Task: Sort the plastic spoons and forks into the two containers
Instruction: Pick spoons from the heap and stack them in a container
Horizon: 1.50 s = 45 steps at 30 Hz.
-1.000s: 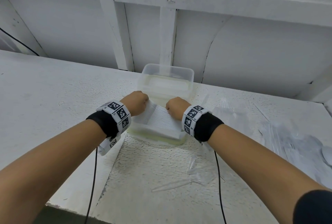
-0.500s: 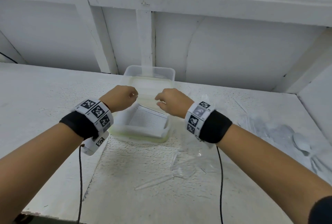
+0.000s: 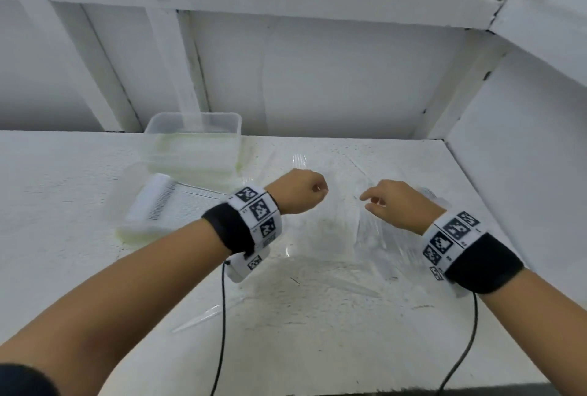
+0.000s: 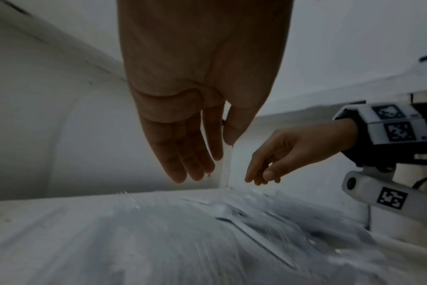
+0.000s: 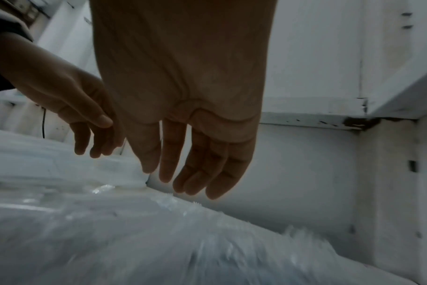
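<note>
1. The white table (image 3: 79, 205) fills the frame, boxed in by white walls; you lean over it with both forearms out.
2. Two clear containers sit to your left: the far container (image 3: 193, 135) stands against the back wall, and the near container (image 3: 133, 205) lies just in front of it with a white ridged block inside.
3. The clear cutlery (image 3: 365, 236) is spread on the table beneath and to the right of your hands, blurred and hard to pick out; spoons cannot be told from forks here.
4. One long clear handle (image 3: 203, 319) lies apart, nearer you.
5. Your left hand (image 3: 298, 192) hovers with fingers loosely curled and holds nothing.
6. Your right hand (image 3: 397, 205) hangs relaxed, fingers pointing down, also empty.
7. Likely next comes a pick: settle on a single piece, check its head before you lift, and pinch the handle so neighbours are not dragged along.
</note>
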Each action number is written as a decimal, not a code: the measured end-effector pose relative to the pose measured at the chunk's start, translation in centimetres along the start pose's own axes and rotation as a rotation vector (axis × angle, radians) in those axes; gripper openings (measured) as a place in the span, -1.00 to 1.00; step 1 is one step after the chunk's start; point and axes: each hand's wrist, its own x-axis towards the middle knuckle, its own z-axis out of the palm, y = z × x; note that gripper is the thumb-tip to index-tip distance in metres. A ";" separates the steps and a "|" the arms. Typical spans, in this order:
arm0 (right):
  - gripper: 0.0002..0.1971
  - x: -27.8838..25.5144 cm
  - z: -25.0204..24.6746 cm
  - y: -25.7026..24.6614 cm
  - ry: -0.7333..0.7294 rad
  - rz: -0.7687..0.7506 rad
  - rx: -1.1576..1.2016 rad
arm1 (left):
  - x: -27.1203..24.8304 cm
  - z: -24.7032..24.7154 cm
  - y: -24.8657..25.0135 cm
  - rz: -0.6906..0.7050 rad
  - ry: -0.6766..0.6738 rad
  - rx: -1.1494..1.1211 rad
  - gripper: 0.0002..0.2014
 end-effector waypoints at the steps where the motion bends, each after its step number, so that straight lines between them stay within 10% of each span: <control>1: -0.69 -0.3 0.7 0.8 -0.020 0.025 -0.010 | 0.7 0.9 0.6 0.012 -0.033 0.012 -0.69; 9: -0.45 -2.4 4.4 1.7 -0.073 0.048 -0.193 | 3.6 7.5 2.7 0.087 -0.271 0.365 -0.64; 16: -0.75 -1.7 4.4 2.2 0.005 0.122 0.033 | 5.2 9.0 4.5 -0.047 -0.198 0.475 -0.68; 38: -0.71 -0.8 3.0 3.2 -0.009 0.100 0.182 | 1.4 0.5 1.7 -0.359 -0.330 -0.193 -0.74; 45: -0.70 3.4 -0.5 2.6 0.052 0.169 0.131 | -1.9 -1.6 -1.4 -0.452 -0.162 -0.291 -0.88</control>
